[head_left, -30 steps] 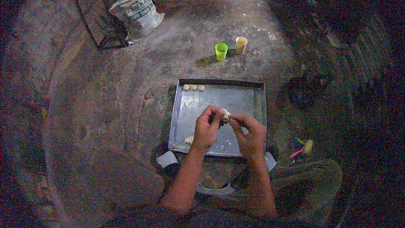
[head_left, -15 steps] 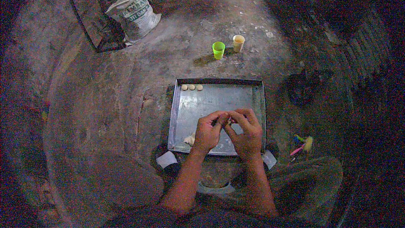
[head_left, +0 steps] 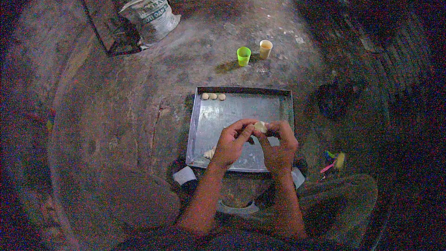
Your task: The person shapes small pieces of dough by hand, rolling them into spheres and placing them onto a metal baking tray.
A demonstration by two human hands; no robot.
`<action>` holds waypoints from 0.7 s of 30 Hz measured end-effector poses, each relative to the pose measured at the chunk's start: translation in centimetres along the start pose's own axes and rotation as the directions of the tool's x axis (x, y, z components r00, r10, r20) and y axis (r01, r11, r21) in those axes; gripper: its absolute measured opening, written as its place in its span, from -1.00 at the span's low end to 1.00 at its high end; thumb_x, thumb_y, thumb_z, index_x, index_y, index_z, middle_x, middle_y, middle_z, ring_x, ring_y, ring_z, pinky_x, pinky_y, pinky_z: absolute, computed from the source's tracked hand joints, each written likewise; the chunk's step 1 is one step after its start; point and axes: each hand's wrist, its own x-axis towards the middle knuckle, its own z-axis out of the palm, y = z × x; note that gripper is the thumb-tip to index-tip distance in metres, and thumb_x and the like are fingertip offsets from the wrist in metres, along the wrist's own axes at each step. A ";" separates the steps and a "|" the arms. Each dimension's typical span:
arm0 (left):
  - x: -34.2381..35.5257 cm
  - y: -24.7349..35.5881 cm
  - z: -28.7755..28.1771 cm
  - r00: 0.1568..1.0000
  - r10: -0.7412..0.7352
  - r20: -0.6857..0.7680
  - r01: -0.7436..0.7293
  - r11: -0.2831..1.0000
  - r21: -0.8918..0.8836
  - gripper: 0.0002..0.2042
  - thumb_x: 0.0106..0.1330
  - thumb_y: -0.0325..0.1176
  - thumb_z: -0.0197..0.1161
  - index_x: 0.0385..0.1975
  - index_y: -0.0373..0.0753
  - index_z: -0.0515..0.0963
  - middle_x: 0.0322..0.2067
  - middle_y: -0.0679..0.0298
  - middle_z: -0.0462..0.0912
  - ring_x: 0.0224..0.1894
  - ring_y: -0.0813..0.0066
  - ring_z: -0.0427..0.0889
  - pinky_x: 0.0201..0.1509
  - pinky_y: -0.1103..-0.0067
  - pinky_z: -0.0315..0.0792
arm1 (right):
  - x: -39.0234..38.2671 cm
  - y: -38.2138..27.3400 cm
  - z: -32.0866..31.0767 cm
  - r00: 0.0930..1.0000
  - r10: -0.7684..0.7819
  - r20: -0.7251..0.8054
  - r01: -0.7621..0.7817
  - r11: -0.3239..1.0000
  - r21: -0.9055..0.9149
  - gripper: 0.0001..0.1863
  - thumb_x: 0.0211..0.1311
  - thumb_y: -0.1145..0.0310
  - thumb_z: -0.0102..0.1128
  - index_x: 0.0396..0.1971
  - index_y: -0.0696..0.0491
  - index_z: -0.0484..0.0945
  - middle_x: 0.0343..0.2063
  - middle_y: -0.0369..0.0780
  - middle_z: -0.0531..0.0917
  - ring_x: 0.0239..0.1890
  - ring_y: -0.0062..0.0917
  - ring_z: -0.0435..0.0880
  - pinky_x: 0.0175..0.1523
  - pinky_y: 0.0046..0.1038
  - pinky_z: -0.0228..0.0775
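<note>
Between the fingertips of both hands is a small pale piece of dough [head_left: 260, 127], held over the tray. My left hand [head_left: 232, 142] pinches its left side, and my right hand [head_left: 280, 146] grips it from the right with bent fingers. Below them lies a shallow rectangular metal tray [head_left: 227, 116] on the floor. Three small round dough balls [head_left: 213, 96] sit in a row in its far left corner. A loose lump of dough [head_left: 209, 154] rests near the tray's near left corner, partly hidden by my left wrist.
Beyond the tray stand a green cup [head_left: 244, 56] and a cream cup [head_left: 265, 49]. A white printed sack [head_left: 152, 14] leans by a dark frame [head_left: 97, 18] at the far left. Small coloured items [head_left: 332, 163] lie right of the tray, near my folded leg.
The dough piece, mostly hidden by my fingers before, now shows between my fingertips. My right hand has shifted slightly to the right and turned.
</note>
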 end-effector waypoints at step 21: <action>-0.3 0.0 -0.1 0.992 0.063 -0.106 -0.052 0.993 0.104 -0.81 0.33 -0.35 0.31 -0.13 -0.27 0.63 -0.25 0.30 0.71 -0.17 0.59 0.63 0.00 0.59 0.51 | -0.5 0.3 -0.1 0.900 0.341 0.273 -0.427 0.819 0.383 -0.84 0.26 0.47 0.30 -0.24 0.22 0.57 -0.32 -0.19 0.69 -0.30 -0.58 0.67 -0.16 -0.53 0.55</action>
